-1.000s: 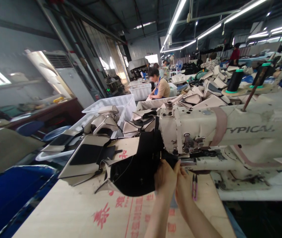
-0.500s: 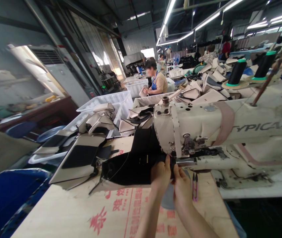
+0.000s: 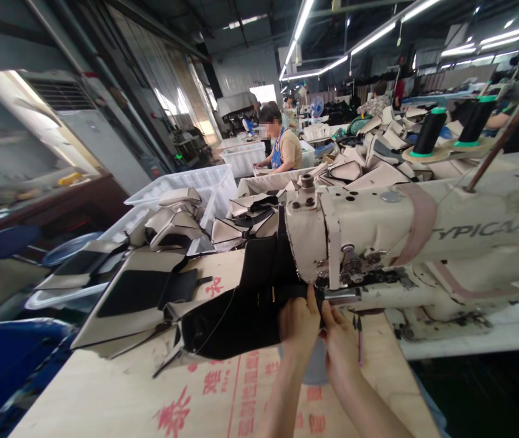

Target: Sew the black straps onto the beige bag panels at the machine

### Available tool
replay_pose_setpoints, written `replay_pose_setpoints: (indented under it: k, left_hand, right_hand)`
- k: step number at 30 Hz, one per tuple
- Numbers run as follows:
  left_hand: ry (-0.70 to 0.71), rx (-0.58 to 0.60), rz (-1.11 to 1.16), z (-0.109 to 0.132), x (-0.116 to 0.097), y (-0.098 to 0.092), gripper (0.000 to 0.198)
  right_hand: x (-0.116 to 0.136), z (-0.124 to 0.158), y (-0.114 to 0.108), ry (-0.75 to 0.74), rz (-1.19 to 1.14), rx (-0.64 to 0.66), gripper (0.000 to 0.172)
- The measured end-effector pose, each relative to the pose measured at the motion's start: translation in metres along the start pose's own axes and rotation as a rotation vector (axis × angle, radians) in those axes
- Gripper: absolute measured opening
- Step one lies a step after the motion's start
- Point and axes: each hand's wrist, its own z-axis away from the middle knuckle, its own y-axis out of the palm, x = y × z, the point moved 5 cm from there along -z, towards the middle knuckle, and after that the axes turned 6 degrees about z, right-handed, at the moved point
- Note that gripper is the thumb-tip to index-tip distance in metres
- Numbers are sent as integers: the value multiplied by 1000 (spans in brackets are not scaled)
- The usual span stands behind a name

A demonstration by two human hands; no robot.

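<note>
A black fabric piece lies on the wooden tabletop and reaches in beneath the head of a white sewing machine. My left hand presses on its right part with bent fingers, close to the needle area. Just beside it, my right hand pinches the edge of the same piece, fingertips together. The needle and the spot being stitched are hidden by the machine head and my fingers. A loose thread trails across the fabric's left part. Right of my right hand lies a pair of thread snips.
Beige and black sewn pieces are stacked at the left, beside white plastic crates holding more. Black thread cones stand behind the machine. A blue bin is at lower left. A co-worker sits beyond the crates.
The head view has shifted slightly, so the crates and stack appear farther left. Both my hands remain at the machine on the black fabric. The co-worker's hands have lowered.
</note>
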Motion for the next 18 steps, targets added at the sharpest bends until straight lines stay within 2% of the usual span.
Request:
replay_pose_setpoints:
  k: [3,5,10,18]
  left_hand:
    - [-2,7,9,1,-1,-1,57]
    - [-6,9,12,2,-2,-2,58]
    - [-21,-3,20,0,-2,-4,55]
    - [-52,-2,24,0,-3,-5,54]
  right_hand:
    - [-5,-1,0,100,-69,19,39]
    - [-5,-2,0,112,-73,7,38]
    - [1,-3,0,95,-53,-6,38]
    - [11,-8,2,24,137,105,43]
